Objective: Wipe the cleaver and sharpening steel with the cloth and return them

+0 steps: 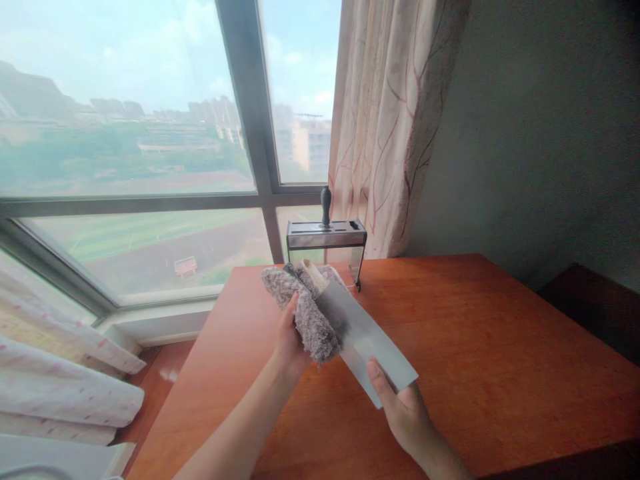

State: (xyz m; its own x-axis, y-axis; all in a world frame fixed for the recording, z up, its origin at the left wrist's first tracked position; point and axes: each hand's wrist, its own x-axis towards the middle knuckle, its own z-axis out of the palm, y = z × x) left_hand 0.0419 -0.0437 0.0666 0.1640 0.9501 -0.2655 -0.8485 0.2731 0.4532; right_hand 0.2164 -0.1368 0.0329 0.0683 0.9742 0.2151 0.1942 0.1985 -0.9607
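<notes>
My left hand [287, 340] grips a fluffy grey cloth [306, 310] folded around the far part of a broad steel cleaver blade [367, 340]. My right hand [403, 410] pinches the blade's near end from below, thumb on its flat face. The pale handle end [314, 272] pokes out beyond the cloth. Both hands hold the knife above the reddish wooden table [500, 347], near its middle.
A steel and clear knife block [326, 243] with one black-handled knife [326, 203] stands at the table's far edge by the window [150, 167]. A patterned curtain [390, 127] hangs right of it. A dark cabinet [595, 307] is at right, bedding [65, 387] at left.
</notes>
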